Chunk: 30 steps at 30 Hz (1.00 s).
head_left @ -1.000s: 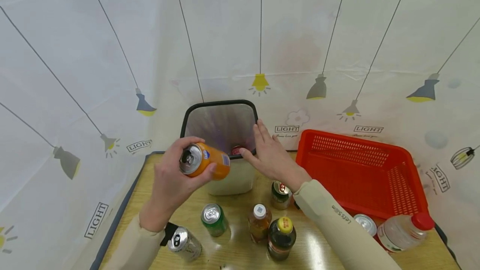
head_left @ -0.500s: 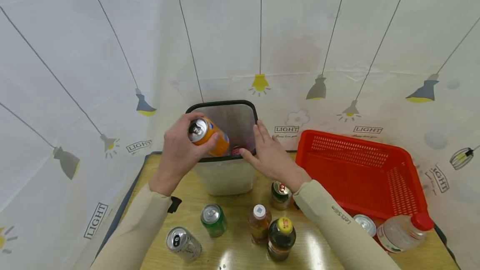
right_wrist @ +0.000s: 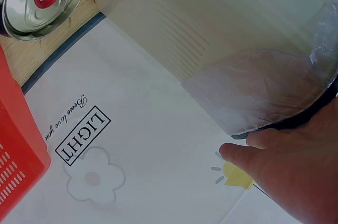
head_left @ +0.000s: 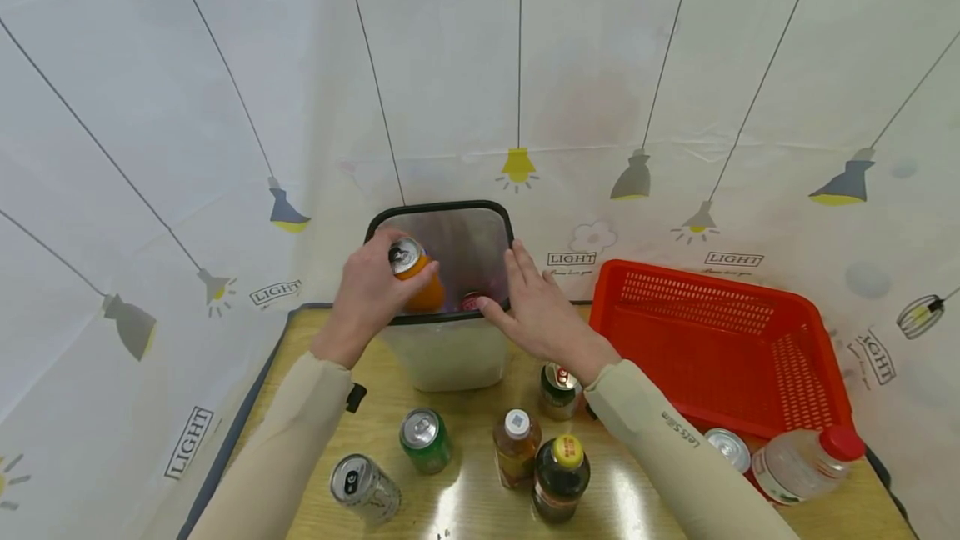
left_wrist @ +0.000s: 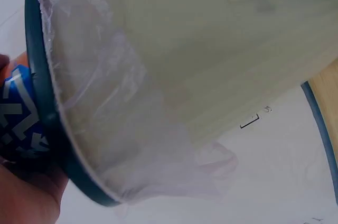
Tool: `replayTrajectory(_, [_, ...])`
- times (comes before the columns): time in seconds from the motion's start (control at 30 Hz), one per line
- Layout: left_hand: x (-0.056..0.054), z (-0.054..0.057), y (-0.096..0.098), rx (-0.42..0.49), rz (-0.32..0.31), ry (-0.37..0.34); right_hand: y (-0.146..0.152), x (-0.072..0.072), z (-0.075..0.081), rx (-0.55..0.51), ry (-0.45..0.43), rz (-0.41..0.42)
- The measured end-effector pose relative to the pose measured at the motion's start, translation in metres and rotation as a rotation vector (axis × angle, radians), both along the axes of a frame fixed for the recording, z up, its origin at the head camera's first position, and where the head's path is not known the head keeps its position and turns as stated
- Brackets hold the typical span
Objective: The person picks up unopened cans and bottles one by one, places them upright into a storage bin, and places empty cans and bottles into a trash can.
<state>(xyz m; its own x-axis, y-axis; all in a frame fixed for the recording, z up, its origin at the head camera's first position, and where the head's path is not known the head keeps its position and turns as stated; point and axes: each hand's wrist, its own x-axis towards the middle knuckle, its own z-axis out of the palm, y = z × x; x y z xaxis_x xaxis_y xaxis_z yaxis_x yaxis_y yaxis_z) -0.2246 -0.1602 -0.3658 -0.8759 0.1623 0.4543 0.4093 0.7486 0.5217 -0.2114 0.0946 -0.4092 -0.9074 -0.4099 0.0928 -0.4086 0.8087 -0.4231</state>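
Note:
My left hand (head_left: 362,290) holds an orange soda can (head_left: 424,293) by its upper part, inside the mouth of a bin (head_left: 457,361) with a black rim and a thin plastic liner. The can's opened top faces up, tilted toward the hand. In the left wrist view, the can's blue and orange side (left_wrist: 20,105) shows past the rim (left_wrist: 45,97). At the bin's right side lies my right hand (head_left: 546,319), fingers extended along the rim, thumb over the front corner. A red can-like item (head_left: 471,300) is partly visible inside the bin.
On the table stand a silver can (head_left: 366,490), a green can (head_left: 425,440), a brown drink bottle (head_left: 517,450), a yellow-capped dark bottle (head_left: 561,482) and a dark can (head_left: 559,394). A red basket (head_left: 720,357) is right; a red-capped bottle (head_left: 802,465) lies before it.
My left hand has carried the orange can forward and right, from in front of the rim down into the bin's mouth. My right hand has stayed at the rim.

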Motion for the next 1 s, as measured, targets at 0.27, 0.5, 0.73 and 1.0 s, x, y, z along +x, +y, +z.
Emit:
replayTrajectory(0.27, [-0.011,-0.009,0.003,-0.069,0.050,-0.179,-0.001,0.000,0.002,-0.005,-0.001,0.013])
replayTrajectory(0.5, [-0.017,-0.012,0.005,-0.114,0.084,-0.294,-0.001,0.001,0.004,0.001,0.000,0.012])
replayTrajectory(0.73, [-0.018,-0.013,0.009,-0.164,0.112,-0.362,-0.001,0.001,0.003,0.006,-0.008,0.004])
replayTrajectory(1.0, [-0.018,-0.014,0.011,-0.206,0.118,-0.379,0.000,0.001,0.002,0.000,-0.012,-0.001])
